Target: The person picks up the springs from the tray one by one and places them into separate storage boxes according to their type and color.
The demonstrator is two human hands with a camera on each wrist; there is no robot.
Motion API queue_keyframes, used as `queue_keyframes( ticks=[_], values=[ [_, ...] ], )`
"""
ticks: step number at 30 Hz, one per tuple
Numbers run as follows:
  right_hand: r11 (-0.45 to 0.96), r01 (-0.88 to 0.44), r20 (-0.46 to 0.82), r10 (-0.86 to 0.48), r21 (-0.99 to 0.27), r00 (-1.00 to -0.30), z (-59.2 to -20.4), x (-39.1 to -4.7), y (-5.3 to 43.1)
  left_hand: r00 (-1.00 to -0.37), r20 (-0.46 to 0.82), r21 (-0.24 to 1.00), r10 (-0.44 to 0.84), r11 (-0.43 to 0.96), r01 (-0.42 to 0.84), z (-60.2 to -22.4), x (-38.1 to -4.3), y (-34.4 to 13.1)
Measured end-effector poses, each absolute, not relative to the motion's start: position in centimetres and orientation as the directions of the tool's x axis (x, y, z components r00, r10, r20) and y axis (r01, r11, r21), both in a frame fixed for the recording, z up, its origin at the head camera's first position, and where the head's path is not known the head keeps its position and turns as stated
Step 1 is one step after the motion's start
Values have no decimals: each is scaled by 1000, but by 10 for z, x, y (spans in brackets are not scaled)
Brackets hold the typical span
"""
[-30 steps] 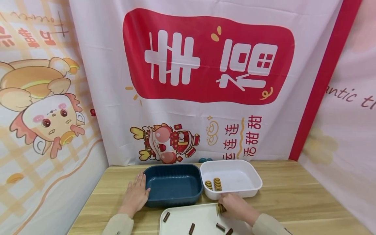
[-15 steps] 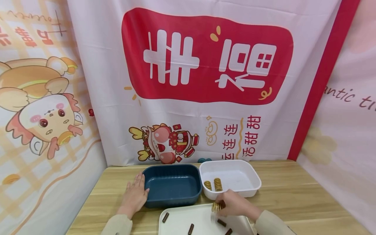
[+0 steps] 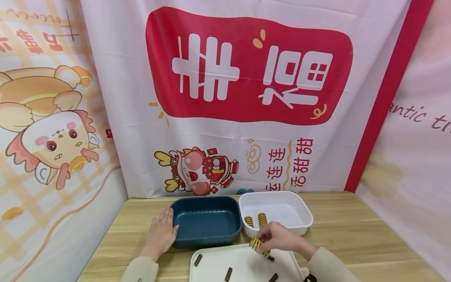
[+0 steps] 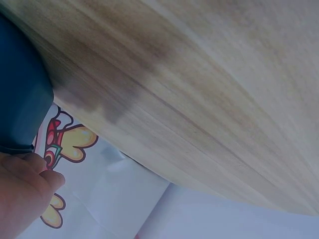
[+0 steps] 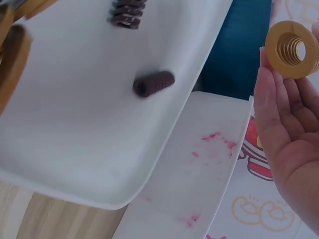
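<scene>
My right hand [image 3: 278, 237] pinches a yellow coil spring [image 3: 255, 243] above the far part of the cream tray [image 3: 213, 270]. In the right wrist view, the spring's ring-shaped end [image 5: 285, 56] faces the camera at the fingertips. More yellow coils [image 3: 266, 254] show just below the fingers, beside a dark brown spring [image 3: 271, 258]. Other brown springs [image 3: 228, 274] lie scattered on the tray. My left hand [image 3: 160, 235] rests with extended fingers against the left side of the dark blue bin [image 3: 208, 239]. In the left wrist view, that hand [image 4: 25, 189] touches the bin's wall.
A white bin [image 3: 299, 231] stands right of the blue one, with yellow springs [image 3: 248, 221] at its left end. The tray lies in front of both on a wooden table [image 3: 116, 243]. Printed cloth [image 3: 246, 156] hangs behind and on both sides.
My right hand has lifted and turned, bringing the yellow spring up and left from the tray. A brown spring near it has shifted toward the tray's far edge. The left hand stays at the blue bin.
</scene>
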State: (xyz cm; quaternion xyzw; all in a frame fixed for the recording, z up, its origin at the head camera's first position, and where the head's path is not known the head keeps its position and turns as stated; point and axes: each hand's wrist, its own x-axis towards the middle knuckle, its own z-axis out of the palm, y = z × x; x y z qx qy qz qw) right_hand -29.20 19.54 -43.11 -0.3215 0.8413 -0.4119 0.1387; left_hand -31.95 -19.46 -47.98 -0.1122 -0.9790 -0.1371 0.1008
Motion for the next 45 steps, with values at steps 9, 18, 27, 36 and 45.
queue_keyframes(
  ticks=[9,18,27,36,45],
  values=[
    [341,-260,-23,-643,-903,-765,-426,-289,194,-955,227,248,191,937,247,-480,-319,-195],
    [295,-128,-79,-600,-947,-796,-413,-289,195,-954,231,243,189,938,245,-478,-318,-196],
    [103,49,-103,-637,-994,-764,-409,-293,202,-953,234,239,193,939,249,-478,-319,-196],
    [147,13,-100,-602,-989,-793,-402,-297,206,-951,237,242,197,936,254,-479,-320,-196],
    [102,57,-108,-607,-993,-787,-396,-300,211,-951,240,236,194,939,251,-481,-321,-195]
  ],
)
